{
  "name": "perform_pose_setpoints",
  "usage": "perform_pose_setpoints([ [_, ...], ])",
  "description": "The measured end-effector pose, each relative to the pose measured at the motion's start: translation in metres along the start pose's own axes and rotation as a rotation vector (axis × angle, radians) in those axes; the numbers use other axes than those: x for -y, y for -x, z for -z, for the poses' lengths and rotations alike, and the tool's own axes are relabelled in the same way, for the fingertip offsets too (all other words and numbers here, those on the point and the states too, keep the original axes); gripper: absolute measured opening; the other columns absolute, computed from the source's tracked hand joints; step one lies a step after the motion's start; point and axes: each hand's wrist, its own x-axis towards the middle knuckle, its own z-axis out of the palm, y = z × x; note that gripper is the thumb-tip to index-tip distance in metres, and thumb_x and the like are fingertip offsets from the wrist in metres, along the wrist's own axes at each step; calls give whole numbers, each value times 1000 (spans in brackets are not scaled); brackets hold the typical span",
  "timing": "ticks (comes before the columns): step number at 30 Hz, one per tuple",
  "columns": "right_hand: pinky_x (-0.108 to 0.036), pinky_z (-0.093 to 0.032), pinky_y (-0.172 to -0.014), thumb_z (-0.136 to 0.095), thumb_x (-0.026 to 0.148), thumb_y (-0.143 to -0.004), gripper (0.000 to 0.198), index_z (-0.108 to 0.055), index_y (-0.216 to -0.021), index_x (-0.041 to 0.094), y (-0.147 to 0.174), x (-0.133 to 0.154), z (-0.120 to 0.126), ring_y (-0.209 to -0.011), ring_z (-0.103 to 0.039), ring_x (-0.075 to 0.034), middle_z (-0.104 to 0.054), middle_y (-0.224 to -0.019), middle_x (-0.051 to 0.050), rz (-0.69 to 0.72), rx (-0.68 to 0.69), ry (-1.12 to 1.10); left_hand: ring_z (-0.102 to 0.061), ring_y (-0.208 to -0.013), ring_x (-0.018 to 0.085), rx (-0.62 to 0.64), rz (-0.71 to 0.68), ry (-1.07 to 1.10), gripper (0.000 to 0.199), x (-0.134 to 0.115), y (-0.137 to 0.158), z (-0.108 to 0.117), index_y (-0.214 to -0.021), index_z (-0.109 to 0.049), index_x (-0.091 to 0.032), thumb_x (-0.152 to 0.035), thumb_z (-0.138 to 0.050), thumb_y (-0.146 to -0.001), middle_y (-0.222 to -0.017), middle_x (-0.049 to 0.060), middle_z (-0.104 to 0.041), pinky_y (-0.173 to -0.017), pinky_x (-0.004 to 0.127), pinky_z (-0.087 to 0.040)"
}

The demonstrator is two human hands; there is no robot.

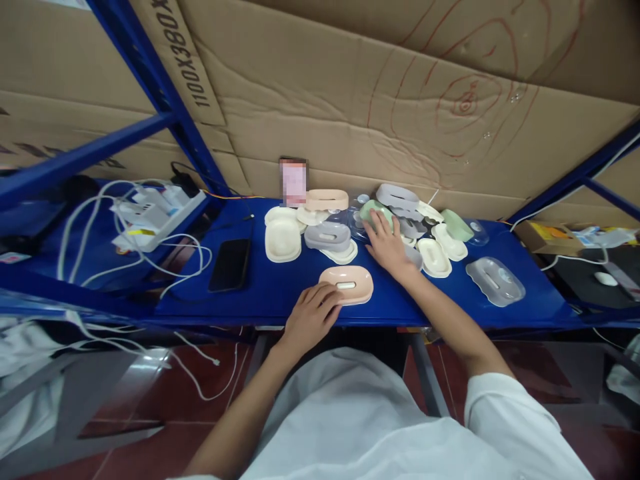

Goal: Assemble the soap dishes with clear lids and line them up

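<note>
A peach soap dish [361, 275] with a slot in its middle lies on the blue shelf in front of me. My left hand [313, 315] is closed on its left end, fingers over the near rim. Farther back, my right hand [389, 245] reaches into the pile, its fingers spread and resting on a green soap dish part [371, 209]. Grey soap dish parts [397, 196] sit beside and behind that hand. To its left are a grey soap dish [327, 237], a peach part [327, 199] and cream trays [283, 241]. More cream trays [433, 259] lie to its right.
A clear plastic piece [495, 281] lies at the right of the blue shelf [280, 293]. On the left are a black phone [230, 265] and a power strip [160, 217] with tangled white cables. A lit screen [294, 181] leans against the cardboard [320, 133] behind.
</note>
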Motion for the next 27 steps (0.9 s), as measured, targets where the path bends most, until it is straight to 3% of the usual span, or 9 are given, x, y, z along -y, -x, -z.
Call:
perform_pose_setpoints([
  [3,-71,-22,-130,-42,5,-98,58,-52,-155,7,-22,4,-15,-160,-36,-38,-37,-172,-24,27,-11,9,-66,-132,26,4,-3,-23,19,-1,1,-1,-125,-68,-22,-24,-59,-108,-131,9,-74,-107,41,-51],
  [7,-69,-23,-129,-41,5,-99,54,-56,-150,2,-22,4,-24,-153,-46,-38,-53,-160,-27,42,-42,4,-66,-132,25,8,11,-34,20,-2,1,0,-124,-69,-22,-23,-59,-108,-131,9,-74,-106,40,-52],
  [13,-60,-31,-126,-48,24,-108,37,-69,-136,11,-5,-6,-2,-136,-63,-32,-75,-135,-18,-35,-259,-107,-68,-130,27,-17,28,-13,18,-2,1,-1,-122,-70,-24,-23,-62,-106,-131,10,-74,-105,42,-55],
  [16,-53,-39,-123,-54,31,-109,32,-71,-131,16,12,0,13,-132,-68,-28,-77,-131,-14,29,-323,-266,-65,-135,30,-87,79,7,23,-1,3,-3,-127,-70,-25,-27,-66,-104,-144,13,-65,-108,45,-57],
  [22,-51,-45,-122,-59,31,-108,34,-66,-141,23,69,34,28,-138,-65,-26,-76,-136,-10,238,-186,-522,-57,-145,33,-138,276,197,65,3,6,-3,-159,-45,-33,-38,-73,-100,-169,16,-37,-109,47,-61],
  [25,-53,-43,-126,-56,27,-110,34,-66,-142,25,87,46,26,-144,-60,-25,-72,-143,-10,328,-112,-563,-49,-154,34,-119,273,260,77,7,4,-2,-166,-33,-33,-40,-73,-101,-173,17,-33,-117,50,-55],
  [27,-53,-42,-128,-54,26,-110,37,-63,-146,25,92,50,23,-148,-57,-24,-67,-150,-11,363,-105,-591,-49,-154,32,-86,252,280,71,8,4,-1,-164,-37,-35,-38,-71,-102,-171,15,-39,-120,50,-53],
])
